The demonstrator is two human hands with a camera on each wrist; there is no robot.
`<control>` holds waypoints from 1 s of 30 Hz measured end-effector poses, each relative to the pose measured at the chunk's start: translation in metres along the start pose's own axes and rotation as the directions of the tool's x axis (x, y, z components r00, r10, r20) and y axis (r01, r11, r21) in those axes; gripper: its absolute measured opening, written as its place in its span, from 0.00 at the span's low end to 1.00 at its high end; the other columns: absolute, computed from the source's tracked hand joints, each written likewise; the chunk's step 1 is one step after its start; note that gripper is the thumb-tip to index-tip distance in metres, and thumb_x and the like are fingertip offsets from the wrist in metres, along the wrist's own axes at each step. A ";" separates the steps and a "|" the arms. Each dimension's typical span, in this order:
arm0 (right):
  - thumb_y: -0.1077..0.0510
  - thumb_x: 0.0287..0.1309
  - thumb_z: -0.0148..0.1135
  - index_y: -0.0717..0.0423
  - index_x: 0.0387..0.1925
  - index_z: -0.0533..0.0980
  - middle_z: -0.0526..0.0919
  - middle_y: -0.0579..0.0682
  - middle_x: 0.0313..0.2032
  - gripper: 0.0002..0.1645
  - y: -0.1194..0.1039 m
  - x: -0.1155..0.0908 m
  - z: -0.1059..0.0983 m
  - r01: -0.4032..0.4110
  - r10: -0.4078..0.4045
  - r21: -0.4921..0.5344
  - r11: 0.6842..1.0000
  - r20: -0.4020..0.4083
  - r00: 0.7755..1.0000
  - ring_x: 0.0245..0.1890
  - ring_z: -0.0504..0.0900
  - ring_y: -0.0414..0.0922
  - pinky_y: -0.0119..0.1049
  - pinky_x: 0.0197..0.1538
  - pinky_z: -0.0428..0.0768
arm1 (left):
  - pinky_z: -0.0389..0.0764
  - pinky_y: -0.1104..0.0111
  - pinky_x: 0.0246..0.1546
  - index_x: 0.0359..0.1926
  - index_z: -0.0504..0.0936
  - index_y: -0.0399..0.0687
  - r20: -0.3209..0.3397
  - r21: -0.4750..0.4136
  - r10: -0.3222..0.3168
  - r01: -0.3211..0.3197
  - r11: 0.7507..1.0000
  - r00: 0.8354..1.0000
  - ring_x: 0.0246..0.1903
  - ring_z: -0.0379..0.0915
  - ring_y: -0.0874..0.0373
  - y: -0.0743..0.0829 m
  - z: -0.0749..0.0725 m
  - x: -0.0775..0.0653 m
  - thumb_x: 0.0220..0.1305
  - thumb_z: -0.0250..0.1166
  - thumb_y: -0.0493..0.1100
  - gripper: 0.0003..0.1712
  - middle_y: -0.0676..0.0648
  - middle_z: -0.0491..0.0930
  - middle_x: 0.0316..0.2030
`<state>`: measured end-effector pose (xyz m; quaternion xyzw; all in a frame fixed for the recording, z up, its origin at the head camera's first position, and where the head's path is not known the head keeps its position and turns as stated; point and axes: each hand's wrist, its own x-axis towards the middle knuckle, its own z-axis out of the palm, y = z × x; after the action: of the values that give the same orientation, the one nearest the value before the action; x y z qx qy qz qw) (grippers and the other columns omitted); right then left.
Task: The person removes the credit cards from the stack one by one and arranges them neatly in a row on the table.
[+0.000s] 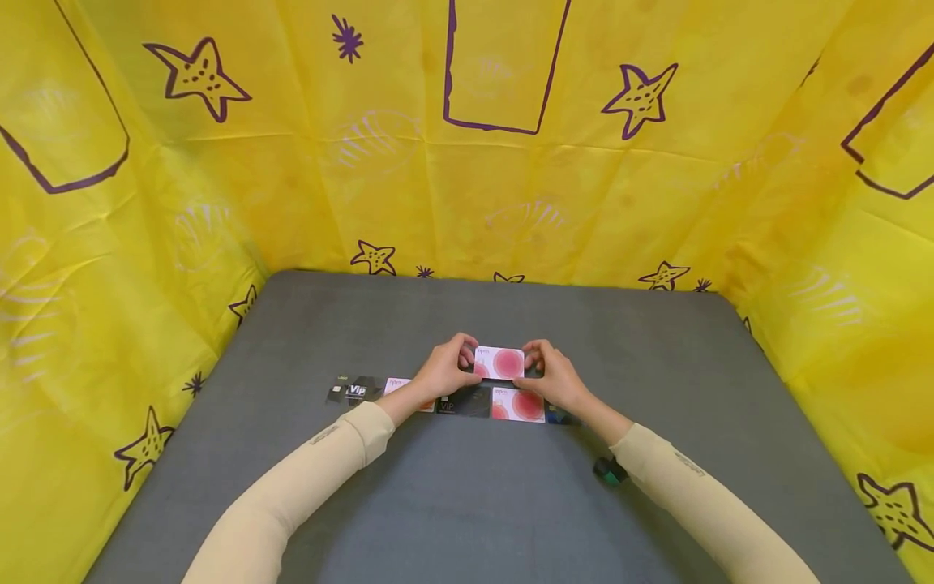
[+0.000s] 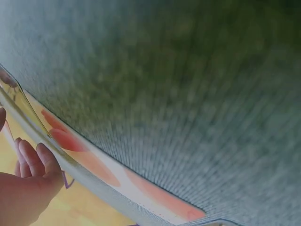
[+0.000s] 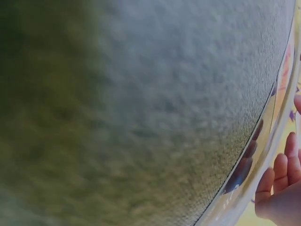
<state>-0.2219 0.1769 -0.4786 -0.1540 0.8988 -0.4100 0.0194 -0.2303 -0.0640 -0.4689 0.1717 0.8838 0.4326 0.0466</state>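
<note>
A white card with pink circles (image 1: 499,363) is held up by its two short sides, just beyond a row of cards. My left hand (image 1: 447,367) pinches its left side between thumb and fingers. At the opposite side, my right hand (image 1: 553,375) pinches it the same way. Directly below in the head view lies a matching pink-and-white card (image 1: 518,405). Left of that is a black VIP card (image 1: 464,402). My left wrist partly covers another pink-and-white card (image 1: 397,384), and my right wrist overlaps a dark blue card (image 1: 558,415).
Another black VIP card (image 1: 356,390) ends the row at the left. A small black and green object (image 1: 610,470) shows beside the right sleeve. The grey table (image 1: 467,503) is bordered by yellow cloth walls (image 1: 438,195) with drawn starfish.
</note>
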 end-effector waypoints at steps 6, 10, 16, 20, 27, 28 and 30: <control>0.55 0.45 0.78 0.57 0.53 0.71 0.80 0.48 0.37 0.34 0.000 -0.012 -0.003 -0.021 0.021 0.010 1.000 0.010 1.000 0.39 0.72 0.47 0.40 0.44 0.71 | 0.73 0.68 0.40 0.51 0.74 0.40 0.006 -0.028 0.008 -0.008 1.000 1.000 0.34 0.72 0.58 0.002 0.004 -0.008 0.47 0.77 0.35 0.30 0.49 0.77 0.33; 0.56 0.45 0.78 0.57 0.52 0.72 0.80 0.47 0.36 0.33 -0.001 -0.019 -0.006 -0.008 0.008 0.011 1.000 0.004 1.000 0.37 0.73 0.46 0.38 0.41 0.72 | 0.73 0.69 0.40 0.50 0.74 0.39 0.013 -0.053 0.029 -0.029 0.998 0.999 0.34 0.73 0.57 0.006 0.005 -0.013 0.46 0.78 0.34 0.30 0.48 0.78 0.33; 0.54 0.45 0.78 0.56 0.52 0.72 0.80 0.46 0.36 0.33 0.003 -0.030 -0.010 0.002 -0.002 0.006 1.000 0.014 1.000 0.35 0.74 0.44 0.34 0.38 0.72 | 0.73 0.70 0.40 0.50 0.74 0.39 0.051 -0.060 0.049 -0.046 0.997 0.997 0.35 0.73 0.56 0.014 0.006 -0.021 0.46 0.77 0.33 0.30 0.48 0.78 0.33; 0.54 0.45 0.78 0.56 0.52 0.72 0.81 0.46 0.36 0.33 0.004 -0.037 -0.011 0.011 -0.011 0.010 1.000 0.016 1.000 0.35 0.75 0.44 0.33 0.38 0.72 | 0.72 0.70 0.39 0.50 0.74 0.38 0.065 -0.063 0.054 -0.050 0.997 0.996 0.34 0.73 0.57 0.016 0.008 -0.025 0.46 0.77 0.34 0.29 0.49 0.78 0.33; 0.55 0.44 0.79 0.57 0.52 0.72 0.81 0.45 0.36 0.34 0.004 -0.047 -0.013 0.038 -0.038 0.019 0.999 0.001 0.999 0.36 0.76 0.45 0.33 0.39 0.72 | 0.72 0.71 0.40 0.50 0.74 0.40 0.072 -0.069 0.060 -0.055 0.996 0.996 0.34 0.73 0.58 0.018 0.012 -0.030 0.46 0.77 0.34 0.29 0.50 0.79 0.33; 0.55 0.44 0.79 0.57 0.52 0.72 0.81 0.45 0.36 0.34 0.004 -0.048 -0.013 0.034 -0.034 0.021 0.999 0.001 0.999 0.36 0.76 0.46 0.34 0.39 0.72 | 0.72 0.71 0.40 0.50 0.74 0.40 0.073 -0.068 0.062 -0.057 0.996 0.995 0.34 0.73 0.58 0.019 0.012 -0.031 0.46 0.77 0.35 0.29 0.50 0.79 0.33; 0.55 0.44 0.79 0.56 0.52 0.72 0.81 0.44 0.36 0.34 0.004 -0.051 -0.014 0.030 -0.030 0.015 0.999 0.001 1.000 0.37 0.75 0.45 0.34 0.40 0.73 | 0.72 0.71 0.39 0.49 0.74 0.40 0.074 -0.069 0.065 -0.060 0.996 0.995 0.34 0.73 0.57 0.020 0.013 -0.033 0.46 0.77 0.35 0.29 0.50 0.79 0.32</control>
<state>-0.1768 0.2041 -0.4769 -0.1675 0.8932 -0.4170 0.0150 -0.1910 -0.0540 -0.4634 0.2142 0.8607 0.4561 0.0722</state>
